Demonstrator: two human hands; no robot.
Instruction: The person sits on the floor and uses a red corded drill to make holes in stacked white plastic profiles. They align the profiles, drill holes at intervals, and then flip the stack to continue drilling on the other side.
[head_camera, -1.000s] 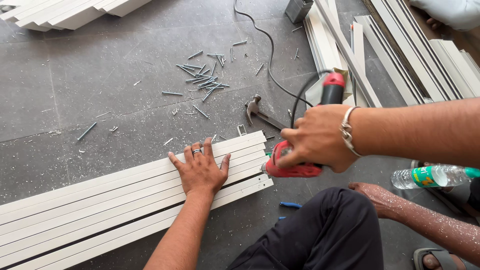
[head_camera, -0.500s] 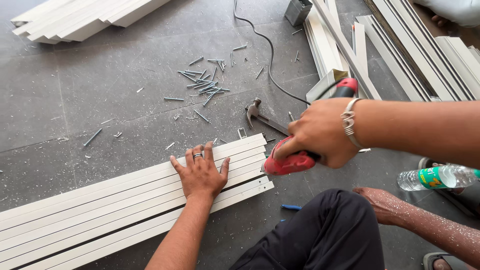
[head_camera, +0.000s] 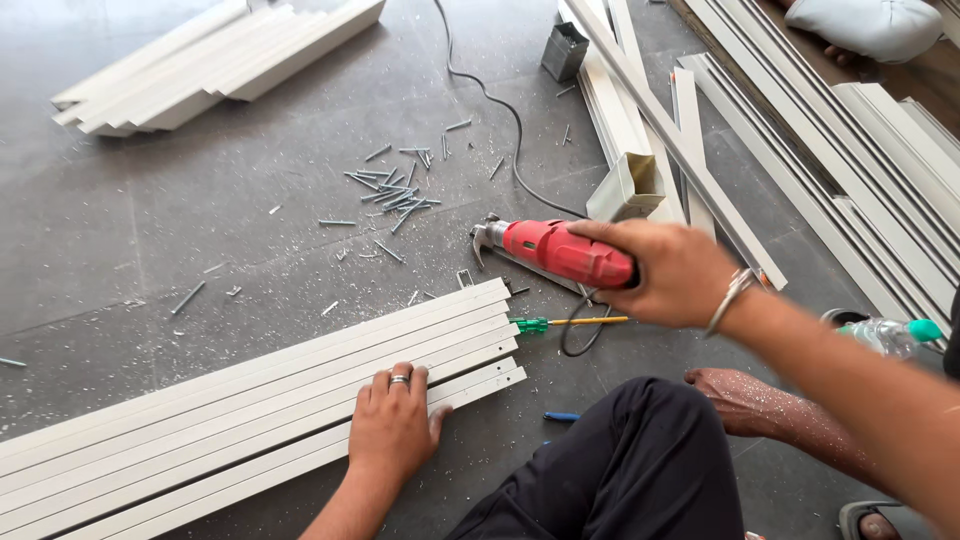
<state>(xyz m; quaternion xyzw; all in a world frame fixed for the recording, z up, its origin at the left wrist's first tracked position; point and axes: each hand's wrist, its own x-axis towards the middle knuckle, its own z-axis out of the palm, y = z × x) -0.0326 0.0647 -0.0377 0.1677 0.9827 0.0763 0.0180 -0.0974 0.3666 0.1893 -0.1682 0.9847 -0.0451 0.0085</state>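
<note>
My left hand (head_camera: 393, 428) lies flat, fingers apart, on a row of long white strips (head_camera: 250, 395) laid side by side on the grey floor. A ring is on one finger. My right hand (head_camera: 672, 270) grips a red power drill (head_camera: 560, 250), held level above the floor just past the strips' right ends, its nose pointing left. A black cord runs from the drill across the floor. A green-handled screwdriver (head_camera: 565, 322) lies under the drill. My dark trouser leg (head_camera: 620, 470) and bare foot (head_camera: 755, 400) are at the bottom right.
Several loose screws (head_camera: 395, 190) are scattered on the floor beyond the strips. A hammer head (head_camera: 487, 235) shows behind the drill. More white profiles are stacked at top left (head_camera: 200, 70) and right (head_camera: 650, 130). A plastic bottle (head_camera: 885, 335) lies at right. A blue pen (head_camera: 562, 416) lies by my leg.
My right hand has lifted the drill off the strips' ends and turned it level, nose to the left. The left hand has stayed on the strips. The screwdriver is now uncovered.
</note>
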